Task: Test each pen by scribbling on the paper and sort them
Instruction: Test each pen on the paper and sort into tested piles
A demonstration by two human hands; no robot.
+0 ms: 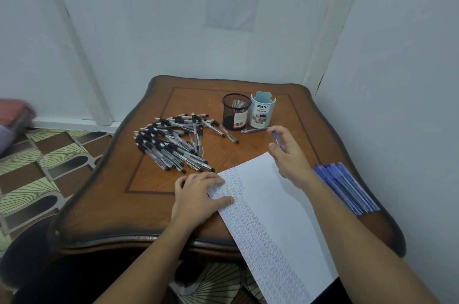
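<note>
Roughly away-pointing blue pen (275, 136), right hand (289, 154)

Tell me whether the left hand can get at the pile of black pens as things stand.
Probably yes. The left hand lies flat on the left edge of the paper, and the pile of black pens sits just beyond its fingertips with nothing between. Reaching would leave the paper unpinned.

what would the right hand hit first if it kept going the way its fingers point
Probably the loose pen lying before the light blue organizer; if the right hand travels higher, the organizer itself. Depth is unclear.
</note>
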